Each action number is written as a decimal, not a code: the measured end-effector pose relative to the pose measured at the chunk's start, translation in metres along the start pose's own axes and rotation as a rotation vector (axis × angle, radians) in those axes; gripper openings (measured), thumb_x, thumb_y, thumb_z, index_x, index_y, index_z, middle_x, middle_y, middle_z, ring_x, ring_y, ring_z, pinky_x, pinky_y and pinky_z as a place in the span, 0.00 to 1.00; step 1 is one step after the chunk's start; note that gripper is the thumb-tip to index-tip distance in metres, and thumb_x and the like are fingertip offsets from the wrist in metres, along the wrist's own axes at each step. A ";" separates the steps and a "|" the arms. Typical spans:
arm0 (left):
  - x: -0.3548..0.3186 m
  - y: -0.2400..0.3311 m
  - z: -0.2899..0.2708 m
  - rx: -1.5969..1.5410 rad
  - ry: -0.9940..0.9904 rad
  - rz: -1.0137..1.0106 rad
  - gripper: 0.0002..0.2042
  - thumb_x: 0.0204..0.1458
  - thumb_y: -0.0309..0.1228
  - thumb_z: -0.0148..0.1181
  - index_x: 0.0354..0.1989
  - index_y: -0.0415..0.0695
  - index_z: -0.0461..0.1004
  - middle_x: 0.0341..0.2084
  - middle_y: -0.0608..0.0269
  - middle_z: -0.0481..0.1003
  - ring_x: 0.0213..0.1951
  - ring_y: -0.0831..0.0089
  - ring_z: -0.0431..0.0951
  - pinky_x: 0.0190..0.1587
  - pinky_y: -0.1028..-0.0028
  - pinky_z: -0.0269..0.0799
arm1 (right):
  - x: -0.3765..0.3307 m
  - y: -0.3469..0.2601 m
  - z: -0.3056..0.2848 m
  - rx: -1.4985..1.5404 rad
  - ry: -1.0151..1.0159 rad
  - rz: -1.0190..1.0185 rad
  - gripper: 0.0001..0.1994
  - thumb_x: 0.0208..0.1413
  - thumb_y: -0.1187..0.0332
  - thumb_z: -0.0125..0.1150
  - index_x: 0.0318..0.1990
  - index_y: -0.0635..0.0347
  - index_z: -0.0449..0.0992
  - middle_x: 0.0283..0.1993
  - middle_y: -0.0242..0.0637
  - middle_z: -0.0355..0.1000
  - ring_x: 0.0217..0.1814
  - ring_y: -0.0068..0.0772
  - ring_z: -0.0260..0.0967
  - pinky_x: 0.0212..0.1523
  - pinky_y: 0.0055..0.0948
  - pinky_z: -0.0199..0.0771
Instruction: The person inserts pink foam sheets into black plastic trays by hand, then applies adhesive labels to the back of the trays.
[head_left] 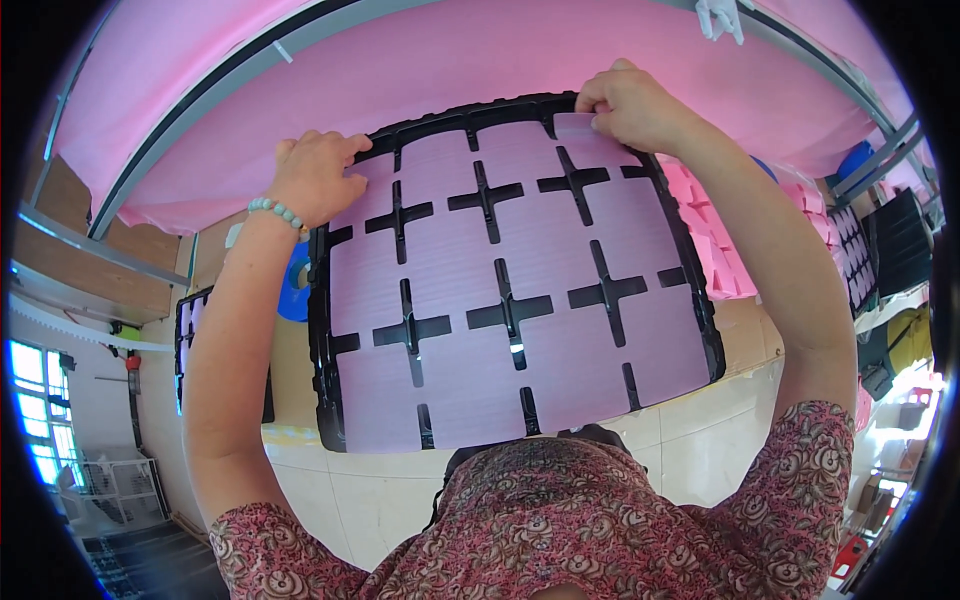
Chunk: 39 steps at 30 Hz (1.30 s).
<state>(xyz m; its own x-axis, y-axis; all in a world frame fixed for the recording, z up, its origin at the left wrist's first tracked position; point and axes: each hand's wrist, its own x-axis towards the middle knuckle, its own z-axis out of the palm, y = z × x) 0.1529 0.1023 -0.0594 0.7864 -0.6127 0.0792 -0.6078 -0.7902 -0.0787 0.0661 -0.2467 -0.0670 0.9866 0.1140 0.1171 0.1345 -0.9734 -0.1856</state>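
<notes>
The left hand (315, 178) has its thumb and pointing finger apart at the black tray's (318, 350) far left corner, and the right hand (638, 105) bends its fingers over the far right edge; I can't tell how tightly either one grips. The tray and its purple layer (541, 240) spread between the hands and back toward the body. Pink pieces (712, 245) sit beyond the tray, below the right hand.

The right fingers (592, 92) hide the black tray's (323, 370) far right corner.

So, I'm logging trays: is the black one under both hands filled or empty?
Filled: lilac material covers most of the black tray, leaving dark crosses showing.
</notes>
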 end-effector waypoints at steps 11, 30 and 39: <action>0.012 -0.010 0.003 -0.085 0.025 -0.046 0.10 0.44 0.35 0.58 0.35 0.51 0.81 0.32 0.60 0.78 0.44 0.62 0.74 0.53 0.61 0.56 | -0.010 0.012 0.007 0.184 0.267 -0.060 0.11 0.47 0.73 0.58 0.40 0.61 0.78 0.38 0.34 0.74 0.52 0.38 0.61 0.54 0.36 0.65; -0.029 -0.021 -0.029 -1.019 0.208 -0.024 0.08 0.53 0.23 0.56 0.40 0.38 0.77 0.33 0.72 0.73 0.36 0.84 0.70 0.43 0.81 0.66 | 0.001 -0.010 0.008 -0.076 -0.114 0.159 0.17 0.45 0.76 0.53 0.45 0.58 0.76 0.51 0.37 0.71 0.58 0.42 0.61 0.55 0.36 0.68; -0.037 -0.012 -0.027 -1.021 0.290 -0.040 0.08 0.52 0.23 0.58 0.39 0.38 0.78 0.31 0.72 0.74 0.35 0.84 0.70 0.41 0.82 0.66 | 0.009 -0.006 0.021 0.024 0.045 -0.071 0.13 0.42 0.78 0.53 0.38 0.59 0.75 0.46 0.33 0.71 0.54 0.40 0.60 0.55 0.34 0.65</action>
<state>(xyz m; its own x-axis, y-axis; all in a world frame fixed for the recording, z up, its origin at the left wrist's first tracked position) 0.1279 0.1340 -0.0348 0.8334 -0.4589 0.3081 -0.4928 -0.3647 0.7900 0.0763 -0.2357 -0.0855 0.9695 0.1725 0.1743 0.2062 -0.9581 -0.1987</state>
